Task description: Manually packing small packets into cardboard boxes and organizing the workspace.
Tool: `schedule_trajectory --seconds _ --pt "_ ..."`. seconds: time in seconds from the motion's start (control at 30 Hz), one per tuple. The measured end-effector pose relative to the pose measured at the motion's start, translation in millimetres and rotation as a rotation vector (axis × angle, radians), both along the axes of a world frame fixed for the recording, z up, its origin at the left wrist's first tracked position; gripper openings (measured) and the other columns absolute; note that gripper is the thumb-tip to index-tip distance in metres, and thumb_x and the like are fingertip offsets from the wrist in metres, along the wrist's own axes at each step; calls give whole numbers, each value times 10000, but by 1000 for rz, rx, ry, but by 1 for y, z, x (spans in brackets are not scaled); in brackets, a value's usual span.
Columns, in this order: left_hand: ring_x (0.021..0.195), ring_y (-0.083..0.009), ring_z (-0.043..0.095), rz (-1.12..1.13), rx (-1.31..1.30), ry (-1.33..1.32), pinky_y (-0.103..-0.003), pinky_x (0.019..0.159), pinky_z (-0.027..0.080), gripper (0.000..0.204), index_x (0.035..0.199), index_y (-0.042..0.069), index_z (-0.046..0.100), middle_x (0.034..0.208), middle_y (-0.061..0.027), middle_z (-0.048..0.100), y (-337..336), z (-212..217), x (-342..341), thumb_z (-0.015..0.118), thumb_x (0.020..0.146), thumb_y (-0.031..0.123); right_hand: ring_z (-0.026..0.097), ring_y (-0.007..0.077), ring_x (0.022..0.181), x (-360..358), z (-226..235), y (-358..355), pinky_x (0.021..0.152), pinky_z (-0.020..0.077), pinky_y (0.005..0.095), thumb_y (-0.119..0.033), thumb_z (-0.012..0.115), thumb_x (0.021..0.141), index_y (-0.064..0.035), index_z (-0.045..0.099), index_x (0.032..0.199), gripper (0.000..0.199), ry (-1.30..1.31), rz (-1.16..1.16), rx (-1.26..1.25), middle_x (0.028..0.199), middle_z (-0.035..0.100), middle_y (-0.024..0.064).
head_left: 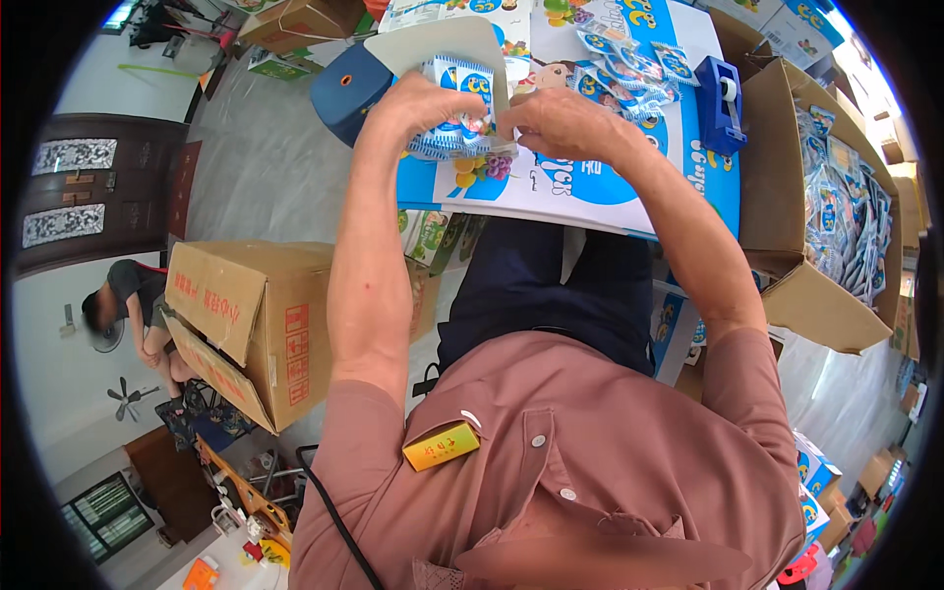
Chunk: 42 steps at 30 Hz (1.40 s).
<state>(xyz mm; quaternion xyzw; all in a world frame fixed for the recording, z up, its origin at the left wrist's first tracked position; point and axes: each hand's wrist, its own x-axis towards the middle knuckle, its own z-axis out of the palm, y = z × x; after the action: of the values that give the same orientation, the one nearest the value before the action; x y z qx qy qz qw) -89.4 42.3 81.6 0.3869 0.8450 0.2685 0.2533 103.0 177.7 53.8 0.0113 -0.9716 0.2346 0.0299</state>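
Observation:
A small white box [447,41] with a raised rounded flap stands on the printed blue-and-white work surface [600,197]. Blue-and-white sachets [444,144] fill it, standing upright in rows. My left hand [425,104] reaches over the box from the left, its fingers closed on the sachets at the top. At the box's right edge is my right hand [568,124], with curled fingers gripping the side wall; the fingertips are partly hidden. Beyond my right hand lies a loose pile of similar sachets [629,84].
A blue tape dispenser [723,106] stands at the surface's right edge. Right of it, an open carton [772,187] holds many sachets. A dark blue container [350,93] is left of the box. A large brown carton [280,324] stands lower left; another person [143,320] sits beyond it.

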Motion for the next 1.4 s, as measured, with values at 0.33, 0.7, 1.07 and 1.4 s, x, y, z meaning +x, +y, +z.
schedule_trajectory --seconds 0.33,0.7,1.07,1.4 --pt "775 -215 685 -32 -153 -231 -369 713 553 625 1053 74 778 1030 -103 751 31 8 -22 899 540 410 715 343 974 2 -5 -2 869 548 484 -43 657 890 -95 718 1042 172 1 -44 -17 1017 748 132" --pt "1338 -387 560 30 -342 262 -428 1085 505 1248 1452 -110 422 1476 -273 524 34 -70 -17 947 516 529 701 373 951 -6 -23 -11 852 543 501 -38 619 890 -111 699 1079 217 156 -9 -99 1011 722 136" --pt "1429 -443 415 -128 -153 438 -452 1196 363 1054 1474 -124 371 1488 -323 459 -6 -46 -1 794 789 557 706 372 1000 -5 -24 -15 854 547 495 -36 571 898 -103 699 1141 282 139 -32 -142 1005 734 165" --pt "1158 -412 630 -53 26 659 -491 959 518 605 1296 -32 562 1222 -251 665 -5 -21 28 738 888 379 689 381 941 7 -26 -28 808 545 497 -85 644 905 -130 631 1180 280 138 -133 -160 972 709 131"
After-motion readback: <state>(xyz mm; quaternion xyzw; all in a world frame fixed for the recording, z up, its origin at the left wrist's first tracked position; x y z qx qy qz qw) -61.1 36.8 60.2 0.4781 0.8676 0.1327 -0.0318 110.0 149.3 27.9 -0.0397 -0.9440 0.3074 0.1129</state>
